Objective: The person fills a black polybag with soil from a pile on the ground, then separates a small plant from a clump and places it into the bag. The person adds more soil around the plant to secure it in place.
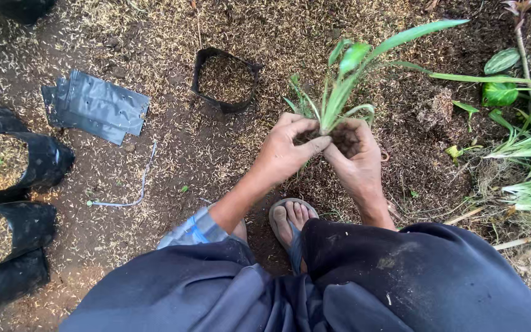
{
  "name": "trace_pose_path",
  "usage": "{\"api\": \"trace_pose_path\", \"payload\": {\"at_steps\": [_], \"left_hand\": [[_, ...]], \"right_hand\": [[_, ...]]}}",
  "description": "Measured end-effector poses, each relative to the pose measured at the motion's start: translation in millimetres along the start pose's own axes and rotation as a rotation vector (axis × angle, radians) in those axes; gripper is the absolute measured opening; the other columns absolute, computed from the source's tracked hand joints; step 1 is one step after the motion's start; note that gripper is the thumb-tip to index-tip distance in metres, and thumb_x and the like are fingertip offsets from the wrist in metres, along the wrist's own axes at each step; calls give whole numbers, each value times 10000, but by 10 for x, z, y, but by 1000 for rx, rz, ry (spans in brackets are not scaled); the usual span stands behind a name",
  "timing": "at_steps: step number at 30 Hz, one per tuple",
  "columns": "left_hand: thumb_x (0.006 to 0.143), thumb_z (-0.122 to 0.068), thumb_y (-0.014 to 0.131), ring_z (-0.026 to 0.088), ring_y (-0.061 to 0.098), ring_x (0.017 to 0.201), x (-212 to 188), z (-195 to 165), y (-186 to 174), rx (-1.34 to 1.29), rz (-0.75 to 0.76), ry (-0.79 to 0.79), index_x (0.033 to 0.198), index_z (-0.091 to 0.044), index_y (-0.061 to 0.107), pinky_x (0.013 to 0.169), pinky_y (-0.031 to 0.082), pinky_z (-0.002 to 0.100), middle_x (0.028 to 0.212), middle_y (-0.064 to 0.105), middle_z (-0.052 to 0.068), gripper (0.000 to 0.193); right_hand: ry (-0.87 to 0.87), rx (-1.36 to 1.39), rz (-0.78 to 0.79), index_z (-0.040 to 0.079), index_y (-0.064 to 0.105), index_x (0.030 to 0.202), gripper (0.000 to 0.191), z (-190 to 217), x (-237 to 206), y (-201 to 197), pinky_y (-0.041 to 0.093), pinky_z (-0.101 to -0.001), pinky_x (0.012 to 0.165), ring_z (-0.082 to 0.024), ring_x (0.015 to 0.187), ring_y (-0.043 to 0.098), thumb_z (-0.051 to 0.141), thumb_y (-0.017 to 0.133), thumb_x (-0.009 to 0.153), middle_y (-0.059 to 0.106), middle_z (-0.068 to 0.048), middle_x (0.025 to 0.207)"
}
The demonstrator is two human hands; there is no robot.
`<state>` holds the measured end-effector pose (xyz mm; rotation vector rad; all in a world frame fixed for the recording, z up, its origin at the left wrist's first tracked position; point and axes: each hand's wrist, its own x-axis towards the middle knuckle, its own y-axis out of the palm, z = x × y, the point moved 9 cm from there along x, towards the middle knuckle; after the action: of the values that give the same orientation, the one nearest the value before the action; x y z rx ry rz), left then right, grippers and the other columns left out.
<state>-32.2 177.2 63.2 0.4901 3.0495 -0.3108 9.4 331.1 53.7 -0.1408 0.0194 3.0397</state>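
Note:
My left hand (287, 150) and my right hand (354, 161) meet around the base of a small green plant (342, 86) with long narrow leaves. Both hands grip its dirty root clump, fingers closed on it just above the husk-covered soil. The leaves fan upward and to the right. An open black grow bag (224, 79), partly filled with husk and soil, stands just beyond the hands to the upper left. My foot in a sandal (291, 224) shows below the hands.
Flat empty black bags (96, 106) lie at the upper left. Filled black bags with seedlings (7, 163) line the left edge. A blue string (137, 184) lies on the ground. Leafy plants (523, 147) crowd the right side.

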Motion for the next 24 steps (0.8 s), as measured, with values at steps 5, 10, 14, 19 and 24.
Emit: {"api": "trace_pose_path", "payload": {"at_steps": [5, 10, 14, 19, 24], "left_hand": [[794, -191, 874, 198, 596, 1171, 52, 264, -114, -219, -90, -16, 1033, -25, 763, 1064, 415, 325, 1153, 637, 75, 312], [788, -178, 861, 194, 653, 1065, -32, 250, -166, 0, -177, 20, 975, -41, 736, 973, 505, 328, 1084, 644, 59, 264], [740, -200, 884, 214, 675, 991, -45, 211, -191, 88, -198, 49, 965, -47, 721, 893, 531, 340, 1039, 649, 57, 317], [760, -205, 871, 167, 672, 955, -40, 445, -115, -77, -105, -95, 969, -40, 730, 876, 528, 322, 1003, 691, 56, 301], [734, -213, 822, 146, 669, 843, -78, 785, -34, -167, -37, -374, 929, -34, 727, 782, 558, 335, 907, 743, 73, 281]], "right_hand": [[29, 9, 51, -12, 576, 1267, 297, 32, 47, 134, 573, -245, 914, -100, 1020, 677, -9, 631, 976, 690, -48, 1131], [97, -87, -99, -5, 650, 1201, 201, -13, 120, 51, 546, -221, 762, -74, 862, 644, 137, 640, 1059, 696, -29, 1009], [140, -62, -89, 7, 676, 1130, 157, -151, 167, 70, 515, -211, 722, -60, 808, 618, 139, 667, 1045, 688, -8, 931], [154, 236, -76, 29, 654, 1072, 83, -319, 158, 87, 522, -227, 741, -74, 804, 625, 110, 643, 1054, 693, -13, 917], [131, 72, 27, 52, 679, 1072, 67, -300, 2, 154, 502, -207, 798, -51, 881, 605, 72, 640, 1022, 682, 13, 977]]}}
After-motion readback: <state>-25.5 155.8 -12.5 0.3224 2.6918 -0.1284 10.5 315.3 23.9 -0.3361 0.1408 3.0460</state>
